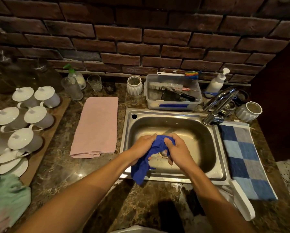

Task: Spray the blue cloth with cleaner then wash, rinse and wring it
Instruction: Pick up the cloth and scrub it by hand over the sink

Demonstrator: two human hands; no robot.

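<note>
A bunched blue cloth [141, 167] is held over the steel sink [213, 158], and its loose end hangs down over the sink's front rim. My left hand [143, 146] grips the cloth's left side. My right hand [177, 147] grips its right side, close against the left hand. The chrome tap [220, 101] stands at the sink's back right corner, with its spout pointing left over the basin; no running water shows. A spray bottle [74, 76] with a green trigger stands at the back of the counter, left of the sink.
A folded pink towel [96, 126] lies left of the sink. White lidded cups [23, 118] crowd the far left beside a green cloth [10, 200]. A plastic tub [172, 93] of brushes sits behind the sink. A blue checked cloth [246, 160] lies on the right, near a white pump bottle [216, 83].
</note>
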